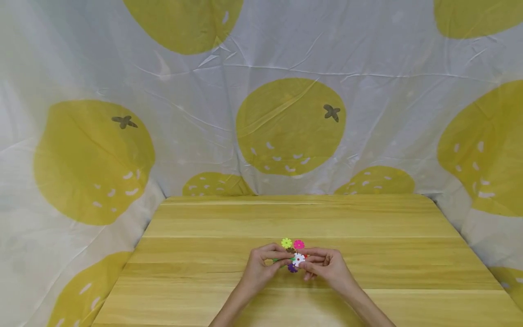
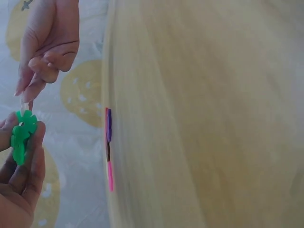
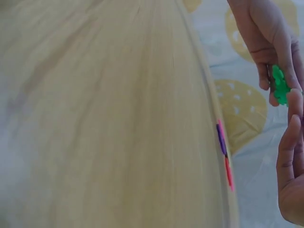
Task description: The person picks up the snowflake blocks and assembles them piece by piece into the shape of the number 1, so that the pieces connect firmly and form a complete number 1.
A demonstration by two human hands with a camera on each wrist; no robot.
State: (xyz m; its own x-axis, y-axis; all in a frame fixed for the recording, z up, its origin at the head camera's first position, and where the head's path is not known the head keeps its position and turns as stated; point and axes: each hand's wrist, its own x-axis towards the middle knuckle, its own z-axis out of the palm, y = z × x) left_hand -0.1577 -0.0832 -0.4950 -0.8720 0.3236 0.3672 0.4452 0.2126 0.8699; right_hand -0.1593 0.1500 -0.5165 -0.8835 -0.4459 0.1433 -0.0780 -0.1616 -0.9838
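My left hand pinches green notched plastic discs, which look joined at an angle in the left wrist view. Opposite it, my right hand pinches a white notched disc between thumb and fingers. The white disc meets the green ones, or nearly so; fingers hide the contact. Beyond and beneath the hands lie more discs: yellow-green, pink, brown and purple. A red disc is mostly covered by the right hand in the head view.
The loose discs lie flat on a wooden table, seen nearly edge-on in both wrist views. Behind the table and along its sides hangs a pale cloth printed with large yellow fruit.
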